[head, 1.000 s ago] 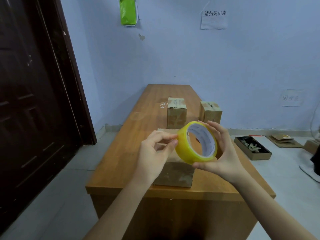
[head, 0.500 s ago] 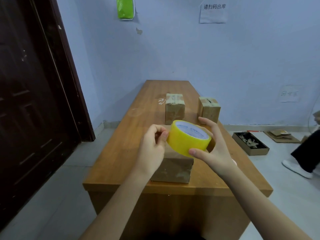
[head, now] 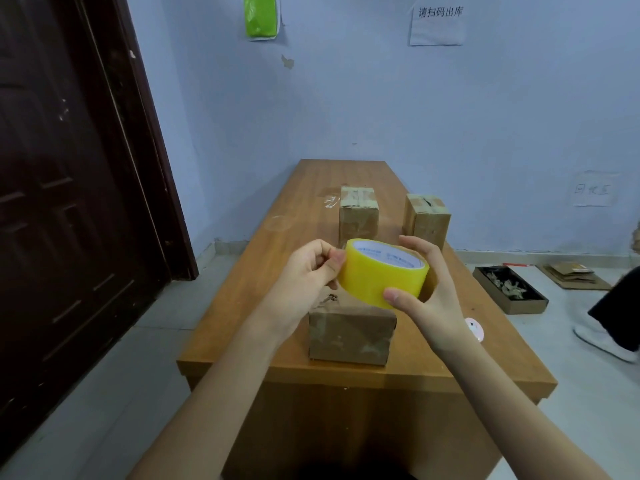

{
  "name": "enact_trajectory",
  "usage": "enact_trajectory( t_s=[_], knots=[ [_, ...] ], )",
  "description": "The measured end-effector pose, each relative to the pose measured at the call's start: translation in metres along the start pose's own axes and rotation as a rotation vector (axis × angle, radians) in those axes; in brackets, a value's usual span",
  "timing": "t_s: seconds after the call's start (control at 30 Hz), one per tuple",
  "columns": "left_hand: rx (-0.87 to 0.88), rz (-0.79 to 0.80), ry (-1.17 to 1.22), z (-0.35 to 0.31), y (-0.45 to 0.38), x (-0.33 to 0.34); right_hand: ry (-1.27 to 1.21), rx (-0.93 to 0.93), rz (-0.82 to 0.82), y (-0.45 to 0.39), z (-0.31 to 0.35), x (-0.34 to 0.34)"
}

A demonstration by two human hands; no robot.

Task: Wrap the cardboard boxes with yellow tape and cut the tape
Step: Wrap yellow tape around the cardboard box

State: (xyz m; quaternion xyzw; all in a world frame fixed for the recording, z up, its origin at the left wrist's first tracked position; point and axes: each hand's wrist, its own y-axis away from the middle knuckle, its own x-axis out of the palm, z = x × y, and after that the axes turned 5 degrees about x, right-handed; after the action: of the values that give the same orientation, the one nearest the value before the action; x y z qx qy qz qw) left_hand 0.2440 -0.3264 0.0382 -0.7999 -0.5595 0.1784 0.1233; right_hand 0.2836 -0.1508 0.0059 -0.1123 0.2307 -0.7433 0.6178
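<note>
A long wooden table (head: 311, 188) is stretching away toward the blue wall, with a dark door (head: 69, 202) standing to its left. On the floor to the right, an open tray of scraps (head: 510, 289) is lying near a stack of flattened cardboard (head: 571, 273). A cardboard box (head: 351, 336) is sitting at the table's near edge, and two taped boxes, one (head: 358, 216) to the left and one (head: 427, 220) to the right, are standing apart farther back. Above the near box, the right hand (head: 429, 299) is cradling the yellow tape roll (head: 382, 277), thumb in front, fingers curled behind. The left hand (head: 308, 275) is pinching at the roll's left edge with curled fingers.
</note>
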Motion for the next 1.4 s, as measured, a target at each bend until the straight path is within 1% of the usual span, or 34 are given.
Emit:
enact_trajectory(
  t_s=[0.13,0.17,0.23,0.3,0.37,0.43,0.53,0.6,0.67,0.73,0.8,0.87,0.93,1.0,1.07,1.2,1.33,1.4],
  knots=[
    [0.028,-0.123,0.018,0.001,-0.003,0.006,0.031,-0.013,0.076,0.002,0.007,0.007],
    [0.015,-0.151,0.037,0.002,-0.004,0.007,0.07,-0.035,0.058,0.0,0.007,0.009],
    [-0.031,-0.18,0.05,0.006,-0.007,0.007,0.117,-0.082,-0.044,-0.004,0.006,0.01],
    [-0.069,-0.197,0.043,0.008,-0.007,0.007,0.125,-0.084,-0.117,-0.007,0.006,0.013],
    [-0.052,-0.236,-0.058,0.01,-0.008,0.009,0.164,-0.061,-0.139,-0.009,0.007,0.014],
    [-0.008,-0.288,-0.247,0.014,-0.007,0.011,0.258,-0.06,-0.163,-0.01,0.007,0.015],
    [0.023,-0.344,-0.396,0.017,-0.004,0.01,0.348,0.025,-0.233,-0.015,0.006,0.015],
    [0.04,-0.386,-0.512,0.017,-0.001,0.009,0.462,0.055,-0.25,-0.018,0.008,0.015],
    [0.055,-0.411,-0.578,0.019,0.003,0.008,0.597,0.058,-0.225,-0.019,0.012,0.017],
    [0.048,-0.421,-0.596,0.023,0.006,0.006,0.664,0.085,-0.192,-0.022,0.013,0.017],
    [0.019,-0.464,-0.603,0.026,0.005,-0.001,0.736,0.111,-0.155,-0.024,0.015,0.016],
    [-0.029,-0.477,-0.581,0.031,0.003,-0.013,0.781,0.114,-0.113,-0.025,0.016,0.012],
    [-0.109,-0.43,-0.465,0.04,0.002,-0.024,0.794,0.076,-0.074,-0.026,0.016,0.01],
    [-0.191,-0.384,-0.32,0.049,0.004,-0.031,0.771,0.007,-0.085,-0.026,0.014,0.011],
    [-0.241,-0.366,-0.202,0.056,0.006,-0.033,0.821,-0.1,-0.123,-0.028,0.011,0.012],
    [-0.309,-0.354,-0.136,0.065,0.004,-0.029,1.022,-0.276,-0.188,-0.036,0.004,0.014],
    [-0.336,-0.354,-0.075,0.074,0.006,-0.025,1.121,-0.416,-0.207,-0.037,0.0,0.015],
    [-0.34,-0.35,-0.057,0.077,0.007,-0.023,1.15,-0.448,-0.202,-0.037,0.0,0.014]
  ],
)
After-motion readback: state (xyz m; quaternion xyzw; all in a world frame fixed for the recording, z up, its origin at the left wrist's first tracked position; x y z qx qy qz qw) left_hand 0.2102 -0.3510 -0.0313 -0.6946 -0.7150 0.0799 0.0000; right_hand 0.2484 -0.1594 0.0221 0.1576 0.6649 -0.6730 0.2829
